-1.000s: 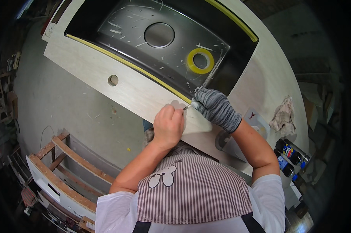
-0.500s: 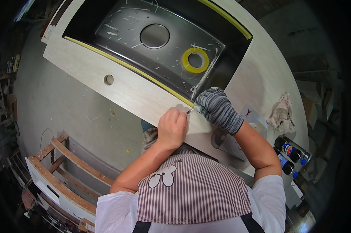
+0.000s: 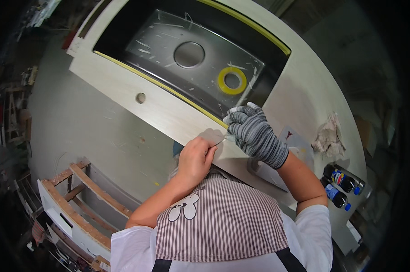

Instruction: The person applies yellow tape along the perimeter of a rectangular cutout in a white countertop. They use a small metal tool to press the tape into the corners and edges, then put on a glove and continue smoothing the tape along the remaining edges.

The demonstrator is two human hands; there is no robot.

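My left hand (image 3: 196,158), bare, is closed around a thin dark tool (image 3: 219,142) at the countertop's front edge; its grip end is hidden in the fist. The tool's tip points toward my right hand (image 3: 255,133), which wears a grey striped knit glove. The gloved fingers are curled at the sink's near right corner, and what they hold, if anything, is hidden. Yellow tape (image 3: 155,84) runs along the near rim of the dark sink (image 3: 146,68). A roll of yellow tape (image 3: 221,81) lies inside the basin among scattered pale strips.
On the pale countertop (image 3: 168,113) to the right are a clear plastic sheet or tray (image 3: 300,147), a crumpled cloth (image 3: 328,138) and dark bottles with blue caps (image 3: 336,196). A round hole (image 3: 141,98) pierces the counter. A wooden frame (image 3: 94,186) stands lower left.
My left hand has drawn slightly left, away from my right hand, and more of the thin tool shows. The gloved fingers have loosened a little. The whole view has shifted slightly.
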